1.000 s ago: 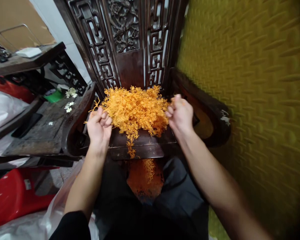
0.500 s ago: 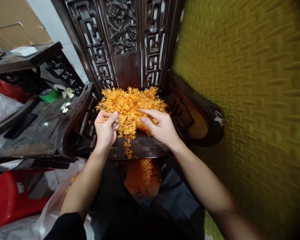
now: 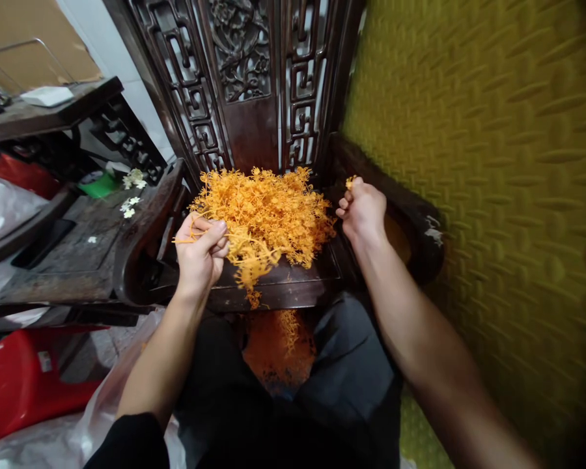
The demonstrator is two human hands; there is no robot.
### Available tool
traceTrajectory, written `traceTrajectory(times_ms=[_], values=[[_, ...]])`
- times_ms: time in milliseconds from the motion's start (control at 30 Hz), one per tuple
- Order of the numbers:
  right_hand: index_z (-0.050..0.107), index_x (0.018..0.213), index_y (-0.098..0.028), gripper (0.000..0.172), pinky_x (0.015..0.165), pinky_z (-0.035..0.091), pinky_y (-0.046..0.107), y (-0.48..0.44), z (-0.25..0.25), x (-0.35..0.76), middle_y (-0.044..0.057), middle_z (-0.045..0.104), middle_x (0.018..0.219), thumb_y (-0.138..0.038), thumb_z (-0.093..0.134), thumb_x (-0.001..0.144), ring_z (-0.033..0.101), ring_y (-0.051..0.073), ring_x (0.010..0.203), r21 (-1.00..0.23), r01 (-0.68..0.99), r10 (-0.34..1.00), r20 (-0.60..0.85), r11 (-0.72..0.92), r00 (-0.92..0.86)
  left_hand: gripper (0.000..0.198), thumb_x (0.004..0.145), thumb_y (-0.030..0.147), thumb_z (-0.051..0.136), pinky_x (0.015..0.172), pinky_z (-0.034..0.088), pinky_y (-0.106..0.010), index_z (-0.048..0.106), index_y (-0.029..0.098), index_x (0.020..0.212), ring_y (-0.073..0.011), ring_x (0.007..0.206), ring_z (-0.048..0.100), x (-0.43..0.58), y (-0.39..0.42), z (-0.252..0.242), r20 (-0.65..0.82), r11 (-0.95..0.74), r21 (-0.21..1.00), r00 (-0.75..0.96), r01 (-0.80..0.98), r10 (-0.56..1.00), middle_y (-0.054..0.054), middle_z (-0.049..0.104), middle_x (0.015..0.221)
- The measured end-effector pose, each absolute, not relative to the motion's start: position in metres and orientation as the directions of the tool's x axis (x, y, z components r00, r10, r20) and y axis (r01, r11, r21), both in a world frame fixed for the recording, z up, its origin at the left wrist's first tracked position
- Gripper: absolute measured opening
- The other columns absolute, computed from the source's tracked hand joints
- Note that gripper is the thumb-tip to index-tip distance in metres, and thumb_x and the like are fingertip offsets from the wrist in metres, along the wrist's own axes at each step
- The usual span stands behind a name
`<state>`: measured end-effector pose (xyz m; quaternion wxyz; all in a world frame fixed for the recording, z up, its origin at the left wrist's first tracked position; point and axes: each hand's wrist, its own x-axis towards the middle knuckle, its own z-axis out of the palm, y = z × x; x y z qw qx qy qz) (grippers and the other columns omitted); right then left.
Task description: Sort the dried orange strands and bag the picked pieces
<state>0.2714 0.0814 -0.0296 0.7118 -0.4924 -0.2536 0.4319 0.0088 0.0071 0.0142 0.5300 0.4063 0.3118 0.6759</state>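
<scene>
A heap of orange plastic flower sprigs (image 3: 268, 208) lies on the dark wooden chair seat (image 3: 293, 273), some hanging over its front edge. My left hand (image 3: 198, 251) is closed at the heap's left side, pinching thin orange stems that stick out past the fingers. From its grip a bunch of sprigs (image 3: 254, 257) trails to the right over the seat. Off to the right of the heap, above the armrest, my right hand (image 3: 364, 208) is closed, with a small orange piece (image 3: 350, 182) showing at its fingertips. The rest of what it holds is hidden.
The carved chair back (image 3: 247, 78) rises behind the heap, and a yellow textured wall (image 3: 478, 143) stands at right. At left are a wooden side table (image 3: 78, 260) with a green tape roll (image 3: 99, 184) and pale flowers (image 3: 129, 207), a red stool (image 3: 24, 384) and a clear plastic bag (image 3: 107, 404).
My right hand has moved from over the heap to the right and closed on a small orange piece. My left hand has shifted slightly left, still gripping the stems.
</scene>
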Motion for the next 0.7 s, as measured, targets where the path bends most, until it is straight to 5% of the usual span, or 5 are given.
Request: traceTrajectory(times_ms=[167,333,433,567,700], values=[[0.057,0.082,-0.017,0.037,0.051,0.056,0.023,0.052,-0.027,0.25,0.003,0.07,0.082,-0.044,0.081,0.076,0.063,0.008,0.055,-0.928,-0.366,0.985,0.001,0.065,0.174,0.05,0.065,0.017,0.088,0.038,0.02,-0.012,0.038,0.018,0.066,-0.0012,0.04,0.031,0.014,0.013,0.01,0.176,-0.204,0.87,-0.102,-0.449,0.979,0.01,0.037,0.05],[0.068,0.121,-0.02,0.048,0.05,0.057,0.026,0.012,-0.017,0.224,0.003,0.07,0.086,-0.045,0.078,0.081,0.062,0.011,0.058,-0.937,-0.304,0.985,0.162,0.174,0.065,0.05,0.065,0.022,0.09,0.038,0.022,-0.013,0.04,0.018,0.068,-0.0033,0.042,0.04,0.016,0.016,0.002,0.184,-0.22,0.898,-0.128,-0.38,0.974,0.007,0.049,0.053],[0.073,0.117,-0.024,0.036,0.043,0.047,0.024,0.0,-0.013,0.219,0.0,0.065,0.077,-0.049,0.065,0.092,0.052,0.008,0.048,-0.947,-0.136,0.954,0.276,0.29,0.115,0.048,0.068,0.026,0.089,0.038,0.025,-0.014,0.041,0.018,0.068,-0.0044,0.042,0.042,0.015,0.018,-0.005,0.215,-0.25,0.916,-0.143,-0.313,0.966,0.006,0.051,0.053],[0.078,0.097,-0.021,0.033,0.063,0.052,0.027,-0.011,-0.008,0.21,0.002,0.074,0.083,-0.05,0.062,0.093,0.066,0.013,0.066,-0.92,0.14,0.931,0.365,0.365,-0.028,0.044,0.074,0.029,0.086,0.038,0.029,-0.017,0.044,0.019,0.07,-0.0056,0.042,0.043,0.017,0.02,-0.016,0.27,-0.304,0.925,-0.168,-0.228,0.948,0.006,0.052,0.053],[0.079,0.09,-0.021,0.046,0.075,0.052,0.032,-0.016,-0.007,0.202,0.005,0.078,0.085,-0.064,0.067,0.084,0.071,0.021,0.078,-0.77,0.555,0.949,0.233,0.314,-0.213,0.038,0.081,0.034,0.08,0.042,0.036,-0.019,0.045,0.019,0.075,-0.0057,0.045,0.046,0.021,0.019,-0.021,0.382,-0.41,0.909,-0.246,-0.073,0.891,0.006,0.053,0.058]])
